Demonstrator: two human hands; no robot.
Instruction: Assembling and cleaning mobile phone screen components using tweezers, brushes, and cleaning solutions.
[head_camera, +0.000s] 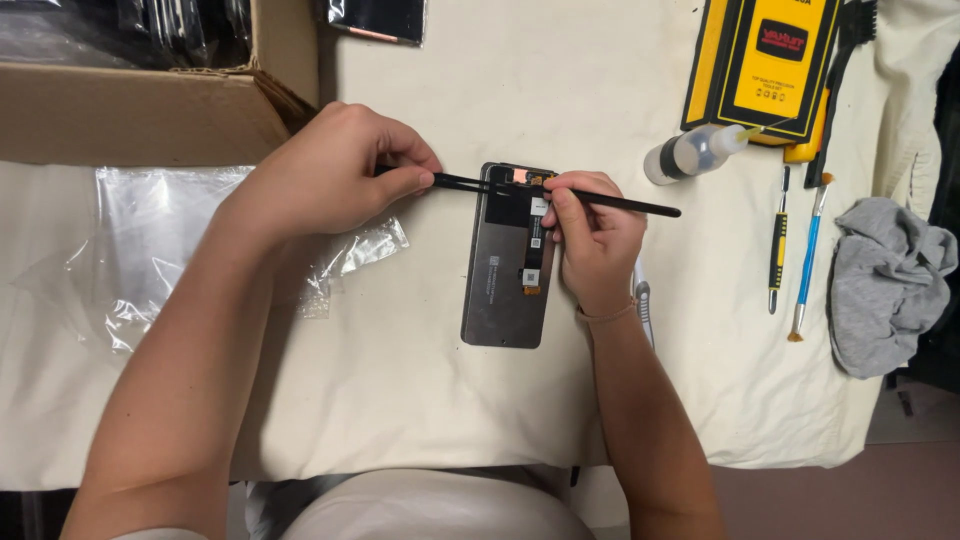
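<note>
Two hands bend over the phone panel (508, 262): left hand (325, 175) pinching tweezers (470, 184), right hand (592, 235) apparently pinching a black stick (630, 206).

Left hand (325, 175) and right hand (590, 235) both pinched closed, fingertips near.

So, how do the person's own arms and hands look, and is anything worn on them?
Both forearms are bare, with no sleeves in view. The left hand wears nothing: no glove, ring or watch. The right hand is also ungloved; a thin band circles its wrist.
</note>
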